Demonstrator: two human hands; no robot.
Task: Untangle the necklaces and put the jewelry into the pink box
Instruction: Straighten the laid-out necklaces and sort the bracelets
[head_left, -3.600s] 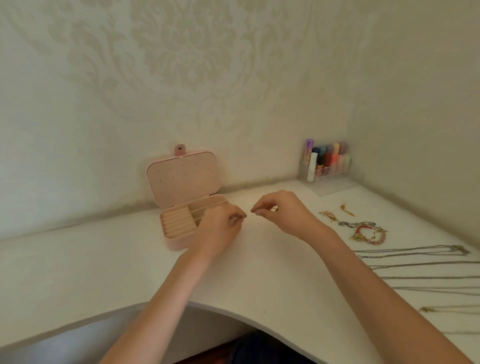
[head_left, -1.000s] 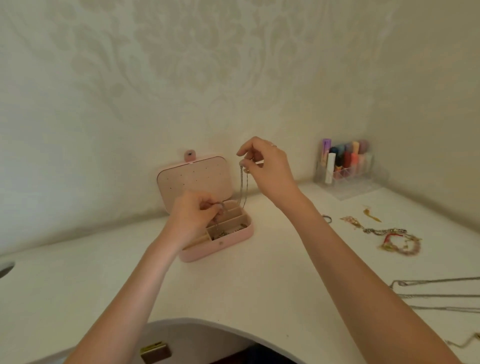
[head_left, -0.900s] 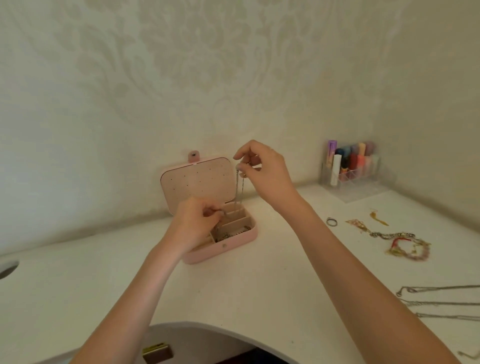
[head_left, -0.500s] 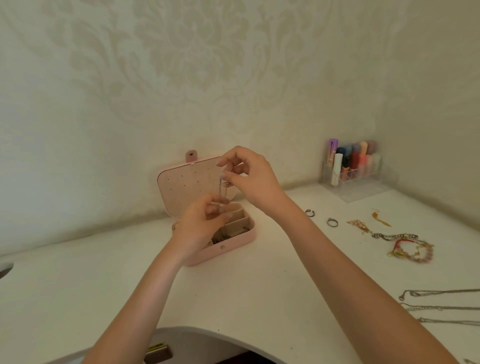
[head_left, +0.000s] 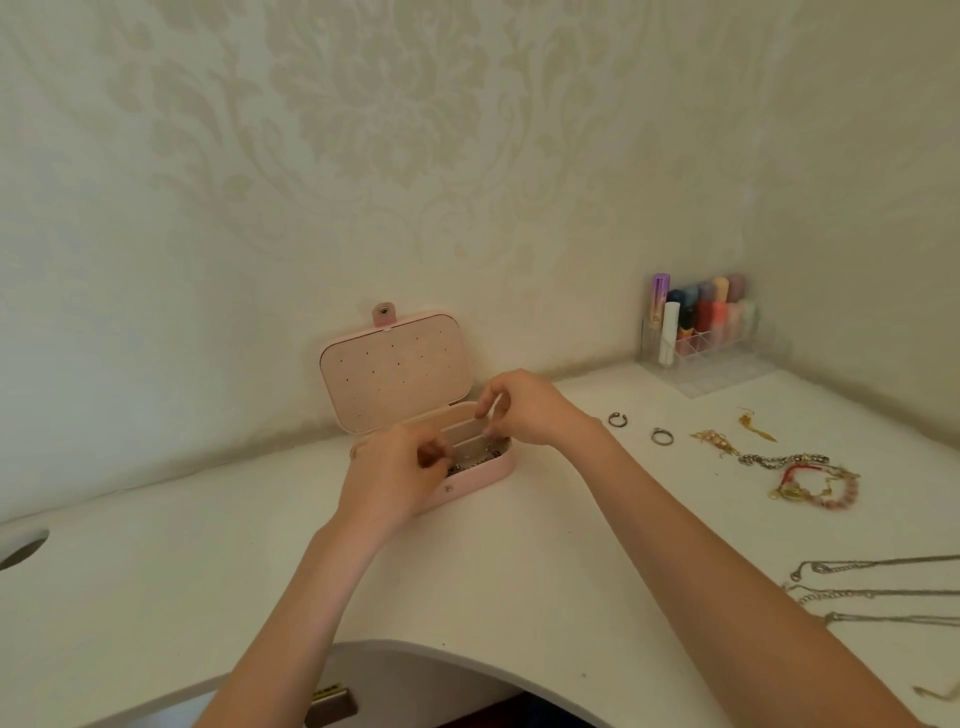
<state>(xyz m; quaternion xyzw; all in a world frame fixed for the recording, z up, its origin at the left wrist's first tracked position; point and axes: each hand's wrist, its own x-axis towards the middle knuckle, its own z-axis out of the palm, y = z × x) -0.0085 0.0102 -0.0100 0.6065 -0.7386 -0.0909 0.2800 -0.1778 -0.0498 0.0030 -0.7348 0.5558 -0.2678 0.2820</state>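
A thin chain necklace (head_left: 475, 464) lies bunched in the front compartment of the pink box (head_left: 483, 475), which sits open on the worktop (head_left: 208, 545) with its lid leaning back toward the wall. Such a chain is likely light, limp and slippery, and prone to knot again, so it is best pinched near the clasp or at a free end and lowered in slowly. The left hand (head_left: 387, 480) hovers over the box's front left, its fingers curled inward just beside the chain; whether they pinch it I cannot tell. The right hand (head_left: 524, 408) hangs above the box's rear right compartments, fingers (head_left: 483, 400) loosely bent and apart, holding nothing visible. To the right of the box lie two rings (head_left: 617, 419), earrings (head_left: 719, 441), bracelets (head_left: 810, 480) and, nearer the person, more straightened chains (head_left: 878, 590), all well apart from both hands
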